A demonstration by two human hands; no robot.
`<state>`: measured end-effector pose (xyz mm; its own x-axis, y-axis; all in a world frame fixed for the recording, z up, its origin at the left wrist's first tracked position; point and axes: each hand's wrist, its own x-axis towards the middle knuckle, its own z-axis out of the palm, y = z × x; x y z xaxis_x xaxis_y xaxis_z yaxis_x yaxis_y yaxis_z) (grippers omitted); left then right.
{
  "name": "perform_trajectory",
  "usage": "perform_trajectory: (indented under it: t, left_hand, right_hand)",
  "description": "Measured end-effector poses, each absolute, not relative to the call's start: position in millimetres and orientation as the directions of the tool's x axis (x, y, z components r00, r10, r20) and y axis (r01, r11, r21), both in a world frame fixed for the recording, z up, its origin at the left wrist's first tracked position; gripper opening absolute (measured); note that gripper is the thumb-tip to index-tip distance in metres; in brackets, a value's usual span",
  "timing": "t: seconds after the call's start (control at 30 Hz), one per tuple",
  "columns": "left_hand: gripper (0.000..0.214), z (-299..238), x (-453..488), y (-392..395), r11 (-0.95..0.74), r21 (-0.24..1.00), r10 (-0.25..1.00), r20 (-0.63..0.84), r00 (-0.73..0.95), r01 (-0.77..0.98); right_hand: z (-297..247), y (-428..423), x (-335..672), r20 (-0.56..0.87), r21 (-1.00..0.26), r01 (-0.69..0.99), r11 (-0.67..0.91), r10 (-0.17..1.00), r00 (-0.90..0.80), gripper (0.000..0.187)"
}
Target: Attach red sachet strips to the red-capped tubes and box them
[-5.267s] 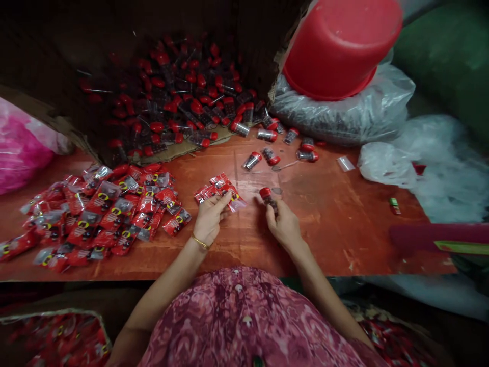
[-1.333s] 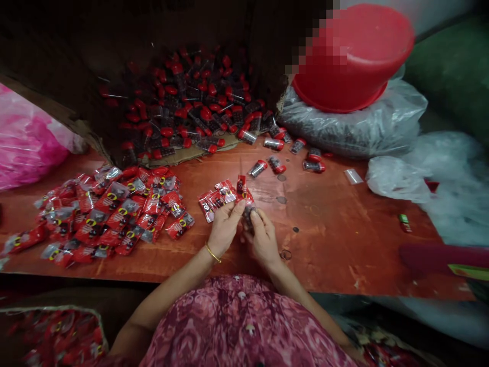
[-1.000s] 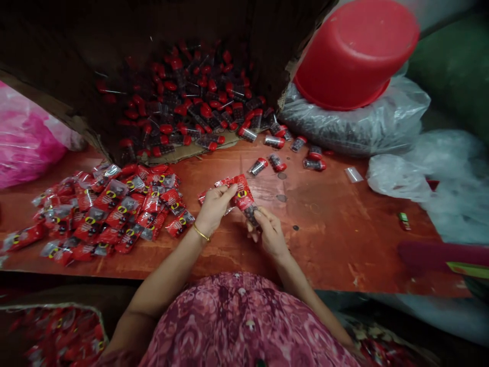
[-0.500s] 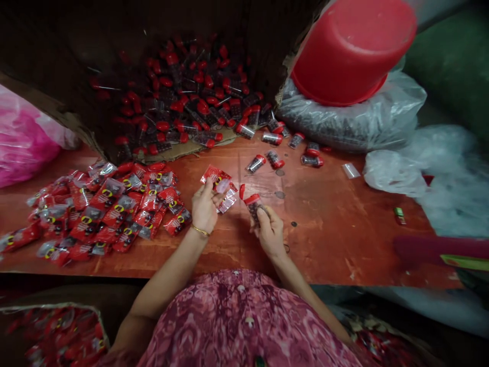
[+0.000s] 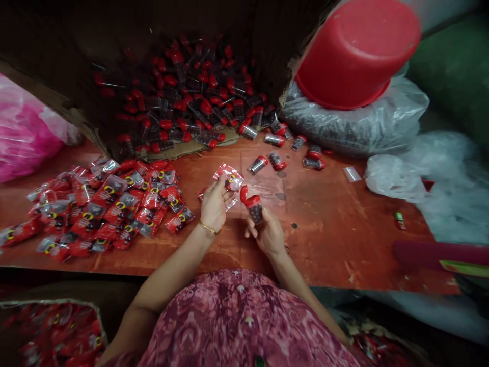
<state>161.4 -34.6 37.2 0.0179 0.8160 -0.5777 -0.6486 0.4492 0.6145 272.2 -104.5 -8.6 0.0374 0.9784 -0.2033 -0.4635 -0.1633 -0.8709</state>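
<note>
Between thumb and fingers, my left hand (image 5: 214, 205) pinches a small red printed plastic packet (image 5: 230, 178). Another red packet (image 5: 202, 193) lies partly hidden beneath that hand. My right hand (image 5: 269, 232) grips a small clear bottle (image 5: 254, 210) filled with dark contents. The bottle's red flip cap (image 5: 243, 193) stands raised, and its mouth tilts toward the left hand. More bottles of this kind, such as a capped bottle (image 5: 257, 164), lie on the table just beyond both hands.
Red filled packets (image 5: 109, 196) are heaped at the left. A cardboard box (image 5: 82, 120) at the back spills many bottles. At the back right, a red tub (image 5: 359, 56) rests upside down on a stuffed clear bag (image 5: 355, 130). A green-and-red tube (image 5: 399, 220) lies at the right.
My left hand has shifted slightly right and turned the packet toward the bottle. In my right hand the bottle is now more upright, with the fingers placed differently.
</note>
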Motion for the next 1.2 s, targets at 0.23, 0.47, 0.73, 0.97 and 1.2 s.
perform_trajectory:
  t: [0.23,0.47,0.73,0.97,1.2]
  left_hand:
    - [0.026,36.7,180.6,-34.1,0.496,0.741,0.861,-0.486,0.149,-0.453]
    - [0.031,44.3,179.3,-56.7,0.66,0.656,0.75,-0.553,0.362,-0.366]
    - [0.025,35.0,179.9,-61.0,0.637,0.687,0.771,-0.57,0.283,-0.35]
    - [0.019,30.9,172.5,-51.3,0.594,0.542,0.739,-0.659,0.138,-0.594]
    - [0.012,37.6,152.6,-46.0,0.562,0.511,0.744,-0.655,0.129,-0.65]
  right_hand:
    - [-9.6,-112.6,274.2,-0.019,-1.0,0.008,-0.019,1.0,-0.023,0.03]
    - [-2.7,-120.4,289.0,0.061,-0.977,0.192,0.097,0.981,-0.184,0.027]
    - [14.7,-120.4,289.0,-0.004,-0.978,0.206,0.042,0.976,-0.216,0.03]
    - [-0.8,-116.4,278.4,-0.303,-0.888,-0.258,-0.38,0.907,-0.294,0.053]
    - [2.3,-124.6,283.8,-0.168,-0.967,-0.199,-0.16,0.986,0.022,0.04]
